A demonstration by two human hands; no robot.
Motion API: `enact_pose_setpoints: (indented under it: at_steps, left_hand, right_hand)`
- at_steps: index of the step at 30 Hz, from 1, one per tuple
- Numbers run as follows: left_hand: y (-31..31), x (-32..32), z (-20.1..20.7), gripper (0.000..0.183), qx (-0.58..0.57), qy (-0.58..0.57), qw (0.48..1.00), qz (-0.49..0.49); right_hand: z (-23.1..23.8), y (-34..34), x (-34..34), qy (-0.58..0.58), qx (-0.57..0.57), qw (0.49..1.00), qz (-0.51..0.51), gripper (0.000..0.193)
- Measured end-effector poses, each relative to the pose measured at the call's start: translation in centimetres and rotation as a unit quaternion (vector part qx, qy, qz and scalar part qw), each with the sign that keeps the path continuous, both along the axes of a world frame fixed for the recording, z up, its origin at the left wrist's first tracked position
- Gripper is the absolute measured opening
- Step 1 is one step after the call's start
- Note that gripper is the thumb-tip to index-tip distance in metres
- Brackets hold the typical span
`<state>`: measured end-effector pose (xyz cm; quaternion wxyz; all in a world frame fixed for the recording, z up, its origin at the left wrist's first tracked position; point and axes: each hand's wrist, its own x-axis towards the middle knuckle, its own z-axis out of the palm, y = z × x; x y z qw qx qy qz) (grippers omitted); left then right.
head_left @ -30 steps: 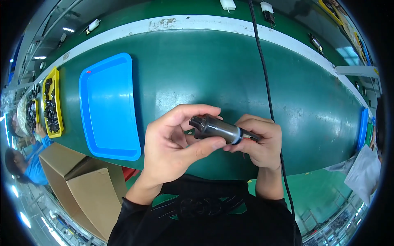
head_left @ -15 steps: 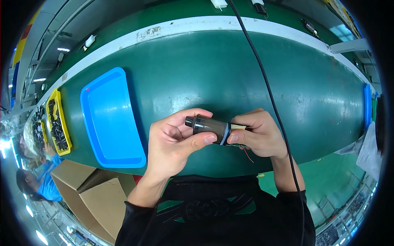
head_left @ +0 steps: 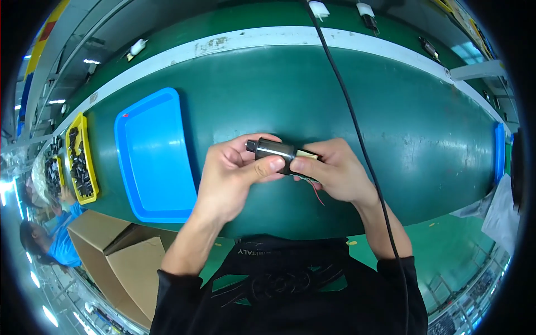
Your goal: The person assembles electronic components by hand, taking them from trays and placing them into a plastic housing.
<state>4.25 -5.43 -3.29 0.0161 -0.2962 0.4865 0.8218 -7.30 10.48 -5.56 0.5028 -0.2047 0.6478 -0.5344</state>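
Between my two hands, above the green table (head_left: pixel 268 95), is a dark translucent cylindrical device (head_left: pixel 277 148) with a narrow black tip at its left end. My left hand (head_left: pixel 229 176) is closed around the tip end, thumb pressed on its near side. Closed on the other end, my right hand (head_left: pixel 335 170) has its thumb on the barrel near a pale yellowish part (head_left: pixel 307 154). A thin red wire (head_left: pixel 318 195) dangles below the right fingers. My fingers hide much of the right end.
A blue tray (head_left: pixel 153 162) lies left; beyond it is a yellow bin (head_left: pixel 84 167) of black parts. A cardboard box (head_left: pixel 120 262) stands at lower left, near a person in blue (head_left: pixel 64 243). A black cable (head_left: pixel 352 106) hangs across the view. White-and-black devices (head_left: pixel 365 17) lie past the pale rail.
My right hand has shifted left and pressed closer to my left hand. The device's body and the bluish ring near its right end now show less between the fingers.
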Motion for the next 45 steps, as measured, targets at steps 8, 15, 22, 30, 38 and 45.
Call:
enact_pose_setpoints:
  at_steps: [8, 15, 22, 30, 38, 45]
  left_hand:
    - [-2.0, 1.8, 2.5, 0.030, -0.079, 0.030, 0.994, -0.067]
    - [-2.3, 5.1, 5.2, 0.032, -0.299, 0.108, 0.875, -0.365]
    - [0.1, 6.6, 3.8, 0.037, -0.469, 0.259, 0.753, -0.383]
    - [1.7, 7.7, 3.6, 0.032, -0.348, 0.166, 0.850, -0.359]
    - [-0.8, 4.2, 5.1, 0.022, -0.264, -0.002, 0.885, -0.385]
    - [-2.2, 2.7, 3.8, 0.028, -0.247, -0.082, 0.926, -0.273]
  right_hand:
    - [0.2, -1.6, 0.3, 0.008, -0.153, 0.981, 0.120, 0.033]
    - [3.2, 0.8, 1.4, 0.222, -0.248, 0.911, 0.242, 0.033]
    - [3.2, 3.6, 3.9, 0.393, -0.269, 0.849, 0.231, 0.042]
    - [1.6, 3.8, 4.9, 0.106, -0.231, 0.943, 0.215, 0.035]
    - [2.3, 1.1, 1.9, -0.262, -0.005, 0.940, 0.218, 0.036]
    - [2.3, -1.3, 0.0, -0.031, -0.081, 0.983, 0.163, 0.027]
